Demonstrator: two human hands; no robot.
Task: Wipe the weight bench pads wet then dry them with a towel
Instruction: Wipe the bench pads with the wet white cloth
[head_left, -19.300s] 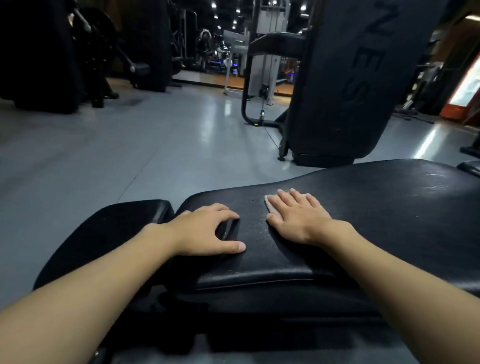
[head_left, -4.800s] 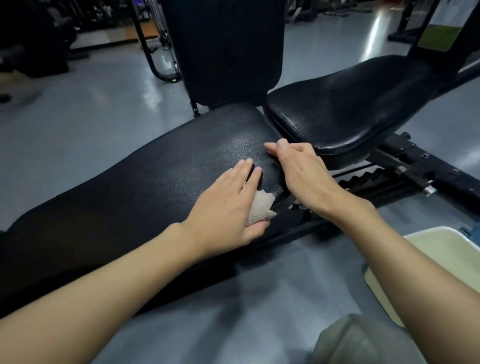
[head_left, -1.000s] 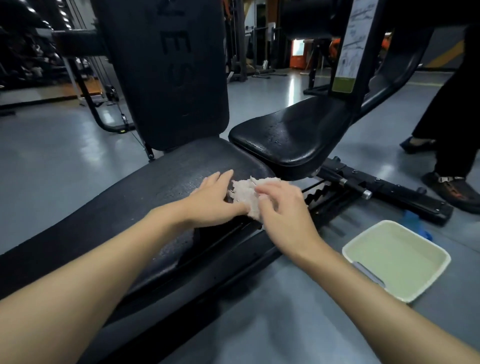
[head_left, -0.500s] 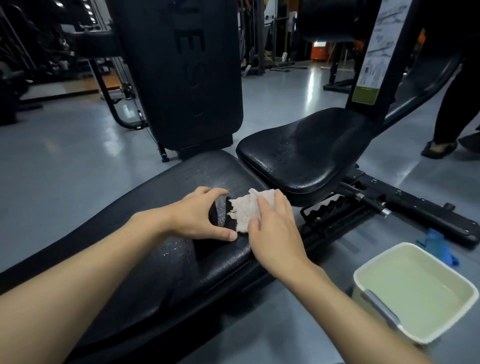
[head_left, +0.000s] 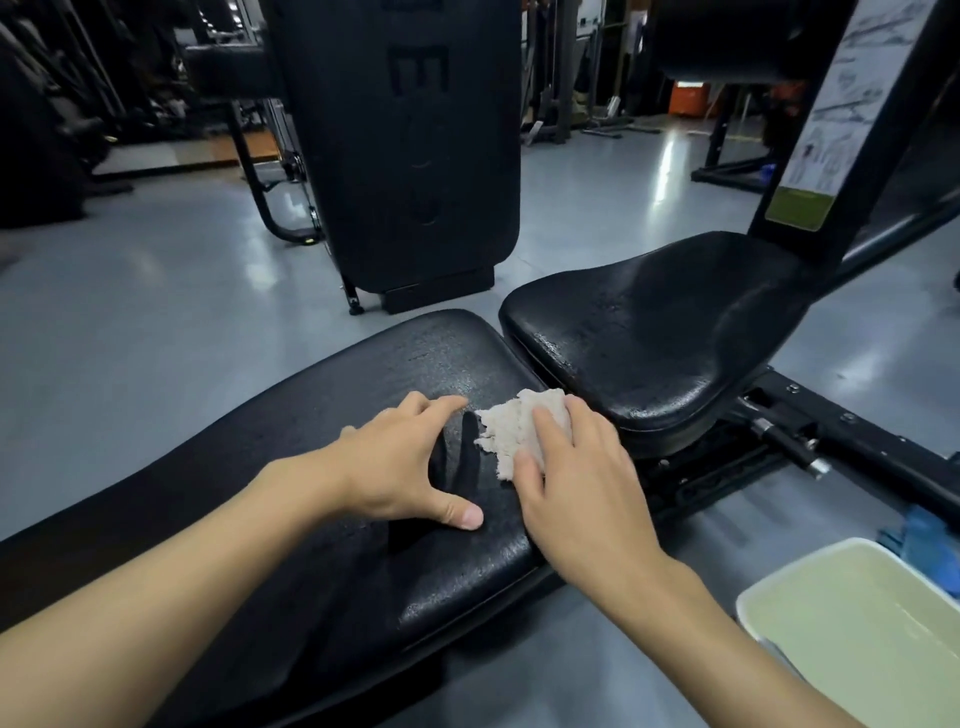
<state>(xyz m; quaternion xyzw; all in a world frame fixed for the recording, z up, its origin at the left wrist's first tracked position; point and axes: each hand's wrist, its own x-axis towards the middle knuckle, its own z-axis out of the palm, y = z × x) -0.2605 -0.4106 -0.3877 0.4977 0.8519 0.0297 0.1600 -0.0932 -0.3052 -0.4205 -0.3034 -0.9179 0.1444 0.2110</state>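
The long black bench pad (head_left: 322, 447) runs from lower left to the middle, its surface speckled with wet drops. The black seat pad (head_left: 649, 332) sits just beyond it to the right. A small crumpled white cloth (head_left: 511, 426) lies at the long pad's end by the gap. My right hand (head_left: 576, 483) presses flat fingers on the cloth. My left hand (head_left: 405, 467) rests beside it on the pad, fingers and thumb spread, holding nothing.
A pale basin of water (head_left: 857, 639) stands on the grey floor at the lower right, with a blue cloth (head_left: 924, 540) behind it. The bench's black frame rail (head_left: 831, 431) runs right. A tall black machine pad (head_left: 410, 145) stands behind the bench.
Over the last second my left hand let go of the cloth and spread on the pad, while my right hand stayed pressed on the cloth. My view moved closer.
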